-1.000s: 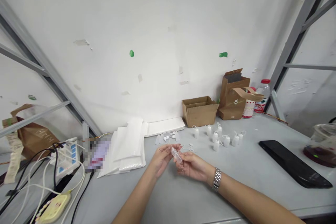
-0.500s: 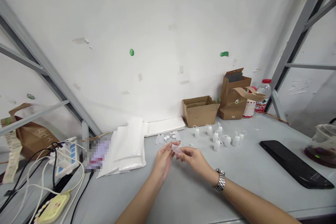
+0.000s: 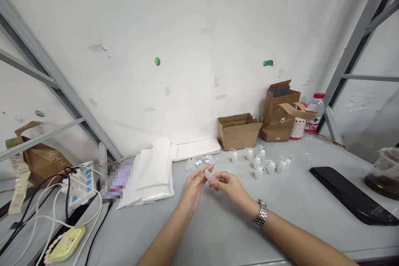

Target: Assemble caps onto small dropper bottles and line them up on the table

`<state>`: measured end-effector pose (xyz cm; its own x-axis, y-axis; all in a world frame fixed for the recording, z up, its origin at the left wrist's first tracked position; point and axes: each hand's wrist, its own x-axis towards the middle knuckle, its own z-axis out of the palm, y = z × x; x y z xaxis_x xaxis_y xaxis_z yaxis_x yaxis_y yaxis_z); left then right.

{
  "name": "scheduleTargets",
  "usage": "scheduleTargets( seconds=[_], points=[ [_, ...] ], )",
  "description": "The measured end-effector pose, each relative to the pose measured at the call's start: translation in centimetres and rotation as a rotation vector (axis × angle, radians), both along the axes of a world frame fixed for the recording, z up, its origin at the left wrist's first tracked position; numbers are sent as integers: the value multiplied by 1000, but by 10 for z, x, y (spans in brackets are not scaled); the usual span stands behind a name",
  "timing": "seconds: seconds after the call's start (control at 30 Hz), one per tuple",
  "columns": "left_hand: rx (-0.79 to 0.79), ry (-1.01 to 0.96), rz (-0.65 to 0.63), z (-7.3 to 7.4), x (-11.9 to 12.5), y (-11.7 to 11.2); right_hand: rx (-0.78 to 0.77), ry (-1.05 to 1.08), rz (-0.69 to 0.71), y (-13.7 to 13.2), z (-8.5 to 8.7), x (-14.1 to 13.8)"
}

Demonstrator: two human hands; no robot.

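Both my hands meet above the grey table, fingertips pinched together. My right hand [image 3: 229,185], with a metal watch on its wrist, is closed on a small translucent bottle [image 3: 210,176], tilted between the hands. My left hand [image 3: 193,186] is closed at the upper end of that bottle, pinching a small white cap whose thin strap [image 3: 213,163] sticks up to the right. Fingers partly hide the cap. Just behind the hands lie several loose translucent bottles [image 3: 190,164] and white strapped caps [image 3: 205,159]. Several small white bottles with looped straps [image 3: 258,171] stand to the right.
White packets [image 3: 152,174] are stacked on the left, near a power strip [image 3: 79,185] with tangled cables. An open cardboard box [image 3: 239,135] and a brown paper bag [image 3: 279,116] stand against the wall. A black phone-like slab [image 3: 352,195] and a cup of dark drink [image 3: 385,174] are at right.
The thin strap now shows above my left fingertips, pointing up and right. The hands stay together in nearly the same place; the whole view has shifted slightly.
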<state>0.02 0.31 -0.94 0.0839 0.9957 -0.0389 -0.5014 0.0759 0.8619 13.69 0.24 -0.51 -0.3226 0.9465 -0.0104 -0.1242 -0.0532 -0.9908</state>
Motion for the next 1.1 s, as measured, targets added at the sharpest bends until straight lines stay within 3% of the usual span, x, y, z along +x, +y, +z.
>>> scheduleTargets(
  seconds=[0.13,0.23,0.43,0.63,1.1],
  points=[
    [-10,-58,-17,0,-1,-2,47,-39,-13,-1,1,1],
    [16,4,-68,3,-2,-4,43,11,22,-1,1,2],
    [65,99,-133,11,0,-7,-171,348,229,0,0,4],
    [45,74,-80,15,-4,-5,-369,544,342,1,-5,4],
    [15,38,-138,10,-3,-4,-381,608,290,2,-10,2]
  ],
)
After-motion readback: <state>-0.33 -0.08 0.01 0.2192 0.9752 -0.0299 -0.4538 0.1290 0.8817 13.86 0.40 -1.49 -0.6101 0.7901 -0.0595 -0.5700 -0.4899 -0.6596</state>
